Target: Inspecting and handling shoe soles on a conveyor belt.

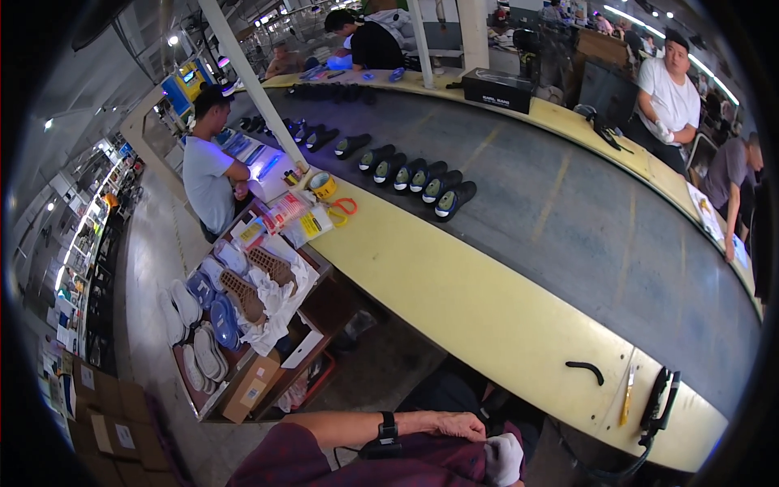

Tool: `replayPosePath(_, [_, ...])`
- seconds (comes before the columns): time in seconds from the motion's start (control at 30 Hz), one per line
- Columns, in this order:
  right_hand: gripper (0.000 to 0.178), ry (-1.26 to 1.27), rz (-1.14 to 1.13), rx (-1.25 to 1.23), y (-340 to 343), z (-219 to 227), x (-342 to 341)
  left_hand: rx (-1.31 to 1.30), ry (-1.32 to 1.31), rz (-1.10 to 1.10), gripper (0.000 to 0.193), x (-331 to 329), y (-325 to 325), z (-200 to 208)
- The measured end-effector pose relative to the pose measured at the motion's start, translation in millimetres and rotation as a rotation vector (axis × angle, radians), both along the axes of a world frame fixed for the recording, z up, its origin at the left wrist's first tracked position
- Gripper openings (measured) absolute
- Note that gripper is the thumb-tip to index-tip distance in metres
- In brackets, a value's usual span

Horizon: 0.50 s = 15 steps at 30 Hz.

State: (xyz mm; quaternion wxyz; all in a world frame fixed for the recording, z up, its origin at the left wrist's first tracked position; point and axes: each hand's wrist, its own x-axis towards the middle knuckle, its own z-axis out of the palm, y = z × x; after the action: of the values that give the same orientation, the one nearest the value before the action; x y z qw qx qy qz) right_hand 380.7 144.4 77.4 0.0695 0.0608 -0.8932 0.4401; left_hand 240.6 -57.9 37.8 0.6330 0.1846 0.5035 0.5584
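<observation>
My bare left hand (459,424), with a black band (388,427) on its wrist, lies low in front of my body. Its fingers are curled in against the dark red cloth beside my right hand; whatever they may hold is hidden. A white glove covers my right hand (503,459), at the lower edge just right of the left one. How its fingers lie does not show. Both hands are below and apart from the pale yellow bench edge (454,302).
Dark shoes (416,176) stand in a row on the grey conveyor belt (535,187). A yellow-handled tool (627,396), a black curved strip (586,371) and a corded black device (661,399) lie at right. Shoe soles (223,321) fill a side table. Other people work around the line.
</observation>
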Motion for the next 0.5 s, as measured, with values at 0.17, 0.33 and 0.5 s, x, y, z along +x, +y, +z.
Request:
replayPosePath(0.17, [0.027, 0.098, -0.008, 0.026, 1.6, -14.3, -2.2, -0.086, -0.061, -0.007, 0.031, -1.9, -0.8, 5.2])
replayPosePath(0.33, [0.024, -0.014, -0.031, -0.050, 2.6, -14.0, 0.1, -0.058, 0.006, -0.018, 0.033, -3.1, -0.3, 5.9])
replayPosePath(0.5, [0.014, -0.174, -0.057, -0.143, 4.2, -4.1, 0.9, -0.062, 0.127, -0.058, 0.034, -1.2, -0.4, 0.2])
